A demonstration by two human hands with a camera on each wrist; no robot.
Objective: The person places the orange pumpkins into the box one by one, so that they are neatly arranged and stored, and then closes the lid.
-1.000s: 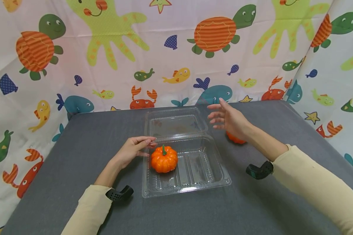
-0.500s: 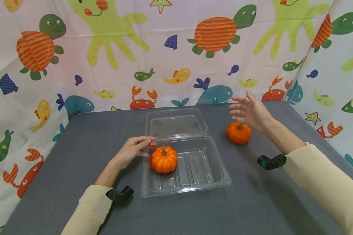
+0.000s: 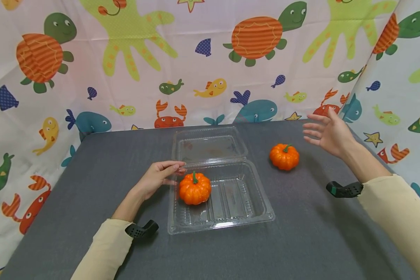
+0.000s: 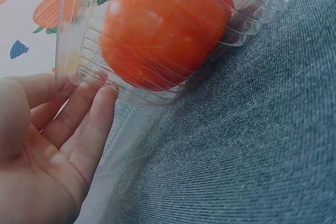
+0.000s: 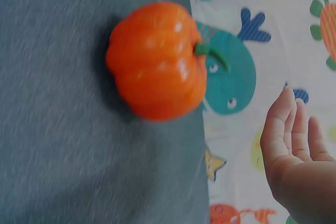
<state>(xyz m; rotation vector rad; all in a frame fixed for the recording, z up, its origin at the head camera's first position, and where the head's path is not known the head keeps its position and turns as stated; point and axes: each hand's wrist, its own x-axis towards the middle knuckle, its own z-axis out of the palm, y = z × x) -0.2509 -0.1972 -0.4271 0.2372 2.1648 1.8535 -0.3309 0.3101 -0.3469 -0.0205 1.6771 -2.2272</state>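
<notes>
A clear plastic clamshell container (image 3: 231,194) lies with its lid (image 3: 210,144) folded back on the dark cloth. Inside its left part sits an orange toy pumpkin (image 3: 195,189) with a green stem. My left hand (image 3: 158,179) holds the container's left rim between thumb and fingers; the left wrist view shows the fingertips (image 4: 105,95) against the ribbed clear wall. A second toy pumpkin (image 3: 284,157) stands on the cloth right of the container. Above and to the right of that pumpkin, my right hand (image 3: 330,132) is raised with fingers extended, holding nothing.
The grey cloth-covered table (image 3: 126,155) reaches back to a white curtain (image 3: 203,31) printed with sea animals. Another curtain panel (image 3: 402,112) runs along the right side. Black camera mounts (image 3: 344,189) are worn on both wrists.
My right hand has moved right, away from the second pumpkin, which it partly covered before and which now shows whole. The left hand and the container keep their places.
</notes>
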